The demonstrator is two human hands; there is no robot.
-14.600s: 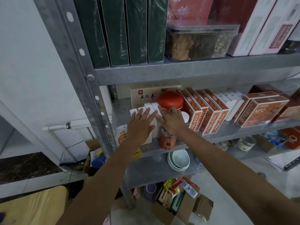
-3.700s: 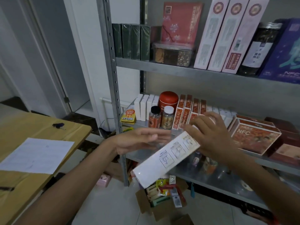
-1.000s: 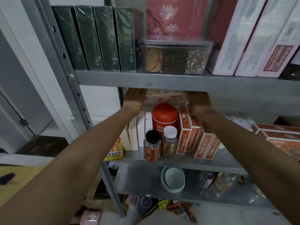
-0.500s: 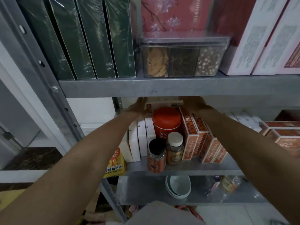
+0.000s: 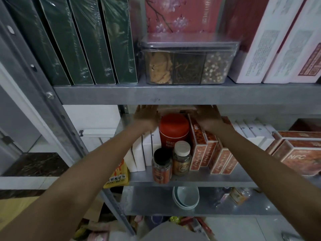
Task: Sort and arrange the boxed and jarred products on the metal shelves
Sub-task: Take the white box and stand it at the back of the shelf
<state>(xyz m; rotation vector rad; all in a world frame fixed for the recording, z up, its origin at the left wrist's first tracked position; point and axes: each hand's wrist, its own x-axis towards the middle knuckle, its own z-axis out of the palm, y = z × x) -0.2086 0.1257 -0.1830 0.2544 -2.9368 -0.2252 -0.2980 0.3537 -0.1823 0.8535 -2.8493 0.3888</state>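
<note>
From the head camera, both arms reach into the middle shelf (image 5: 199, 181) of the metal rack. The left hand (image 5: 147, 117) and right hand (image 5: 207, 118) lie with fingers straight and spread at either end of a beige box (image 5: 175, 108) at the back. Their tips are cut off by the upper shelf (image 5: 173, 94), so they seem to press the box rather than grip it. Just in front of the box stands a red canister (image 5: 174, 129), with 2 small jars before it, a black-lidded jar (image 5: 162, 166) and a white-lidded jar (image 5: 181, 159). White boxes (image 5: 144, 153) stand upright to the left and orange-patterned boxes (image 5: 198, 145) lean to the right. Above, 4 green boxes (image 5: 83, 40) stand beside a clear container (image 5: 187, 63).
</note>
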